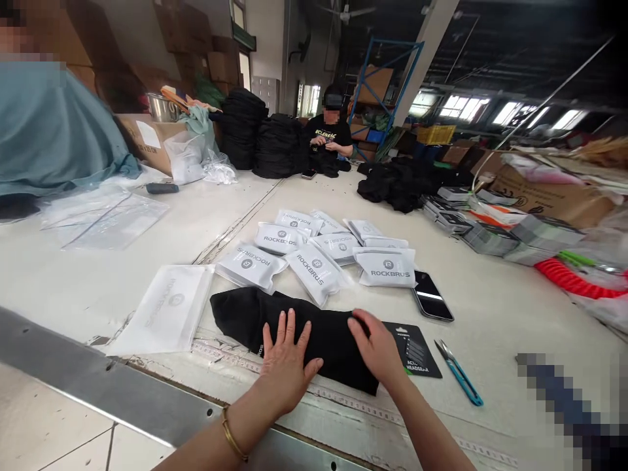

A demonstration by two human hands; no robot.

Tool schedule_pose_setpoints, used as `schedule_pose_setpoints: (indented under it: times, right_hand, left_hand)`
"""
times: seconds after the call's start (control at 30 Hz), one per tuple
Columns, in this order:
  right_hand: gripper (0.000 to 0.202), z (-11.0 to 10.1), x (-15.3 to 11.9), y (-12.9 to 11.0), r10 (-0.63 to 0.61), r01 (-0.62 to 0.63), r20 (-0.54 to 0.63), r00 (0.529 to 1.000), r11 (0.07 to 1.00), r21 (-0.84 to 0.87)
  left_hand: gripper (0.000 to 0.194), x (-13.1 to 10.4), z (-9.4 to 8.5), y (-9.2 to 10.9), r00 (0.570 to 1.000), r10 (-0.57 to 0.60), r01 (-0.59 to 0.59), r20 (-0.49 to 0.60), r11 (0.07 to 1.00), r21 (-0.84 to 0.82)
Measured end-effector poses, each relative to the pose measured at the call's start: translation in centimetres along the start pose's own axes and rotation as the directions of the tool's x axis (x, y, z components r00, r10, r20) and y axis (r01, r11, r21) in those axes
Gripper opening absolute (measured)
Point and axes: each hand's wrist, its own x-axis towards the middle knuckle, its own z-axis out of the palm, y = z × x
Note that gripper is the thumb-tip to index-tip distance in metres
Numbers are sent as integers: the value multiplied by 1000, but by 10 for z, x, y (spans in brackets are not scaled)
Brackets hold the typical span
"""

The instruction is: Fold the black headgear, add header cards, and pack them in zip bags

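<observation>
A folded black cloth headgear (326,327) lies on the white table in front of me, its rounded end to the left. My left hand (287,369) rests flat on its middle, fingers spread. Near its right end, my right hand (377,343) lies on the cloth with the thumb apart from the bent fingers. A black card (416,350) printed with "HEADGEAR" sits partly behind my right hand. Left of the cloth is a flat white frosted bag (169,311). Several packed white ROCKBROS pouches (314,269) lie just beyond the cloth.
Blue-handled thread snips (461,376) and a phone (432,297) lie to the right. A measuring tape (353,402) runs along the near edge. Clear plastic bags (118,219) are at left, card stacks (490,239) at right. One person (330,134) sits opposite; another is at left.
</observation>
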Motion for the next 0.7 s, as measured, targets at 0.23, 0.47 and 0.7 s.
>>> schedule_pose_setpoints:
  times: [0.23, 0.47, 0.7]
  right_hand:
    - [51, 31, 85, 0, 190, -178, -192, 963, 981, 78]
    - [47, 10, 27, 15, -92, 67, -210, 973, 990, -126]
    - [41, -12, -51, 81, -199, 148, -55, 978, 860, -488]
  left_hand:
    - [68, 27, 19, 15, 998, -16, 18, -53, 999, 27]
    - [63, 53, 22, -3, 999, -13, 14, -35, 999, 30]
    - [63, 81, 11, -15, 995, 22, -19, 101, 999, -26]
